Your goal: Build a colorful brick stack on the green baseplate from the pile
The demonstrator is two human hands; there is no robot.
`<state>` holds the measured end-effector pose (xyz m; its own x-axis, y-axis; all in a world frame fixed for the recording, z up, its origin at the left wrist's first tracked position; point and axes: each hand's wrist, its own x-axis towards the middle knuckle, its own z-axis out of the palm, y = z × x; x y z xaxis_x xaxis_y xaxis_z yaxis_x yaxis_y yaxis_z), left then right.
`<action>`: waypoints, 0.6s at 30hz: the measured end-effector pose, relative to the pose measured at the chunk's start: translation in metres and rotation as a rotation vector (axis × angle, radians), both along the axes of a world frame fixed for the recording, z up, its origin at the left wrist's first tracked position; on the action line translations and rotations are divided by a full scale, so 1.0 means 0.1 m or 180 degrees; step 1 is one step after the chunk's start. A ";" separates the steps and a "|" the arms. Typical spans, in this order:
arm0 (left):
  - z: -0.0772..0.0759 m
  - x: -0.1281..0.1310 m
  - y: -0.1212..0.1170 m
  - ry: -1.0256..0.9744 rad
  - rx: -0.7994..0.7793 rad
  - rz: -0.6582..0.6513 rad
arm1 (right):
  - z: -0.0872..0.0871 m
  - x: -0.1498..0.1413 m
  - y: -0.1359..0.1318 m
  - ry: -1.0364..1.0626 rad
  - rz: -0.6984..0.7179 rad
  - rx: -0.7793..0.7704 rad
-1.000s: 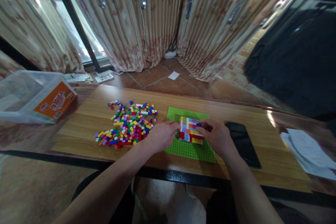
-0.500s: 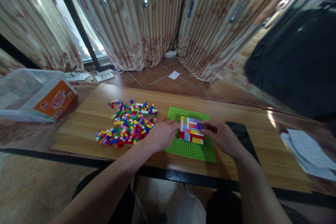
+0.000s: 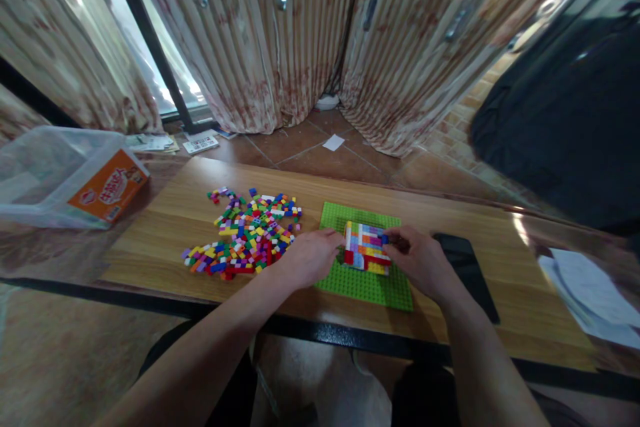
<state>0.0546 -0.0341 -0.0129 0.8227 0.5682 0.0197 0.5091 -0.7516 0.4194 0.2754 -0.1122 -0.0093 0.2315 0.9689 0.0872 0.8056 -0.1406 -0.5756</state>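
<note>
A multicoloured block of toy building bricks [image 3: 363,248] sits over the green studded baseplate [image 3: 350,285]. At its left edge is my left hand [image 3: 315,255], the thumb and fingers closed against the bricks; their tips are partly hidden. On the opposite side, my right hand [image 3: 417,259] pinches a small dark blue brick [image 3: 385,239] at the right part of the block's top. Whether that brick is pressed onto the studs I cannot tell. White, red, orange, purple and yellow bricks show on the block.
Loose bricks [image 3: 250,233] lie spread to the left on the wooden table [image 3: 165,240]. A clear plastic bin [image 3: 55,173] with an orange label stands farther left. To the right are a black phone [image 3: 467,273] and white papers [image 3: 595,287].
My right hand has shifted very slightly at the block's right side, still with the blue brick. My left hand keeps its place. The whole view has moved a little.
</note>
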 end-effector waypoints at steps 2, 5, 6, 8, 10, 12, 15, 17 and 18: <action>0.01 0.00 0.00 0.0054 0.0019 0.0006 | 0.00 0.00 0.01 0.0089 -0.0075 -0.0033; 0.02 0.00 0.00 0.0123 0.0051 -0.0026 | 0.02 0.00 0.02 0.0110 -0.0165 -0.0083; 0.02 0.01 0.00 0.0132 0.0058 -0.0041 | 0.02 -0.01 0.02 0.0090 -0.0180 -0.0098; 0.02 0.01 0.00 0.0132 0.0062 -0.0056 | 0.04 -0.02 0.03 0.0041 -0.0210 -0.0124; 0.01 0.01 0.00 0.0107 0.0064 -0.0060 | 0.04 -0.03 0.03 0.0020 -0.0214 -0.0127; 0.01 0.00 0.00 0.0086 0.0069 -0.0062 | 0.03 -0.02 0.03 0.0024 -0.0179 -0.0079; 0.01 0.01 0.00 0.0090 0.0064 -0.0060 | 0.02 -0.01 0.02 0.0161 -0.0148 -0.0005; 0.01 0.00 0.00 0.0102 0.0053 -0.0053 | 0.01 0.01 0.02 0.0325 -0.0151 -0.0003; 0.01 0.00 0.00 0.0108 0.0052 -0.0053 | 0.00 0.02 0.02 0.0398 -0.0151 -0.0013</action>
<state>0.0549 -0.0344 -0.0118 0.8323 0.5543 0.0009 0.5102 -0.7667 0.3897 0.2778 -0.1099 -0.0093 0.2859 0.9569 0.0510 0.7199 -0.1794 -0.6705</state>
